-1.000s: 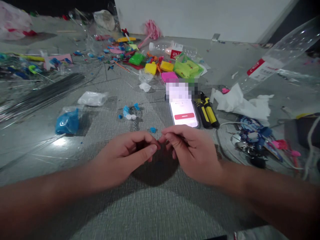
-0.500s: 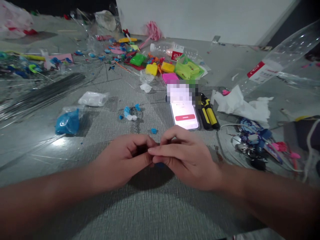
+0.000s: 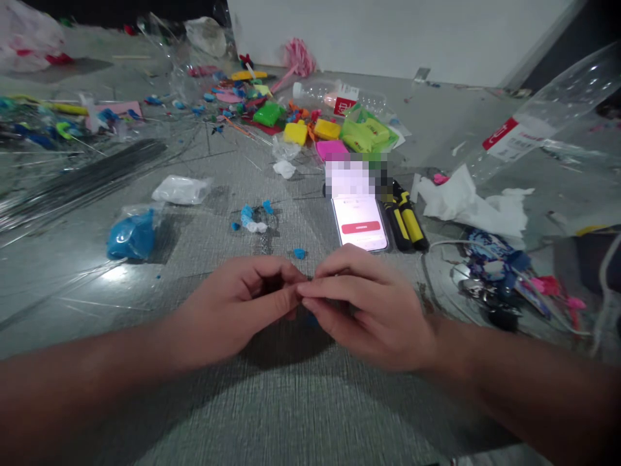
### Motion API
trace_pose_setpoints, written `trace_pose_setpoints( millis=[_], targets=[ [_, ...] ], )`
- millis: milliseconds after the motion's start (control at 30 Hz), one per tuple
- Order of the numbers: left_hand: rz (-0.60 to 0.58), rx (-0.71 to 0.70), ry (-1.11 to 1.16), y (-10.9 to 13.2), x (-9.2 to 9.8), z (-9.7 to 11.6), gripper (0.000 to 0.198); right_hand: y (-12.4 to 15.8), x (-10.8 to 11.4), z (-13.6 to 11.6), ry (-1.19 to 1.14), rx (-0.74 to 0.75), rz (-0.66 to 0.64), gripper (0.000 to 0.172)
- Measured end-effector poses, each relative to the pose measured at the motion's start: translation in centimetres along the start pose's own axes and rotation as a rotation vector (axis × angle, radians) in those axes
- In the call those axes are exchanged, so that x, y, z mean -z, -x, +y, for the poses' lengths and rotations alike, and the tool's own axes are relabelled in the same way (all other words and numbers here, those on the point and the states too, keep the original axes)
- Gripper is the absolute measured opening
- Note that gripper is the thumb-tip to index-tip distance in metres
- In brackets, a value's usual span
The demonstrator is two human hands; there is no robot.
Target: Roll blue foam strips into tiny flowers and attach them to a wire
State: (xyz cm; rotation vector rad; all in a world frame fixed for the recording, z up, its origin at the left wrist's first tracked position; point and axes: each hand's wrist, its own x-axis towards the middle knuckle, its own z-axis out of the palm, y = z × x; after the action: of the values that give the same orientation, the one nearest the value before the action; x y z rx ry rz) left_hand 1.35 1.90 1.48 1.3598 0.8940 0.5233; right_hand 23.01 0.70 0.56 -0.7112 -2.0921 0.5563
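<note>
My left hand (image 3: 237, 310) and my right hand (image 3: 369, 304) meet fingertip to fingertip low over the grey table (image 3: 291, 401). Both are closed in a pinch. A small blue bit (image 3: 310, 318) shows under the fingers where they meet; whether one hand or both grip it is hidden. A loose blue crumb (image 3: 299, 253) lies just beyond the fingertips. Farther off are several blue and white scraps (image 3: 252, 219).
A lit phone (image 3: 359, 221) lies beyond my right hand, beside black-and-yellow markers (image 3: 405, 217). A blue lump in a clear bag (image 3: 130, 234) sits left. Crumpled tissue (image 3: 466, 200), a plastic bottle (image 3: 548, 110), keys and cords (image 3: 495, 272) are right. Coloured clay blocks (image 3: 310, 129) and thin rods (image 3: 82, 178) lie behind.
My right hand's fingers have slid over to meet the left fingertips and stayed pressed there; a blue bit came into sight beneath them. The view has shifted slightly.
</note>
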Motion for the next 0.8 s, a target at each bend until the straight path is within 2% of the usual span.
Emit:
trace_pose_setpoints(
  millis=[167,567,800],
  targets=[
    [-0.022,0.003,-0.020,0.06,-0.15,0.28,0.020,0.03,-0.02,0.12,-0.003,-0.008,0.001,0.009],
    [-0.036,0.046,0.012,0.36,-0.04,-0.32,0.016,-0.14,0.36,-0.23,-0.038,0.033,-0.053,0.022],
    [-0.032,0.022,-0.048,0.35,0.07,-0.16,0.013,-0.25,0.19,-0.22,-0.042,-0.023,-0.056,0.018]
  ],
)
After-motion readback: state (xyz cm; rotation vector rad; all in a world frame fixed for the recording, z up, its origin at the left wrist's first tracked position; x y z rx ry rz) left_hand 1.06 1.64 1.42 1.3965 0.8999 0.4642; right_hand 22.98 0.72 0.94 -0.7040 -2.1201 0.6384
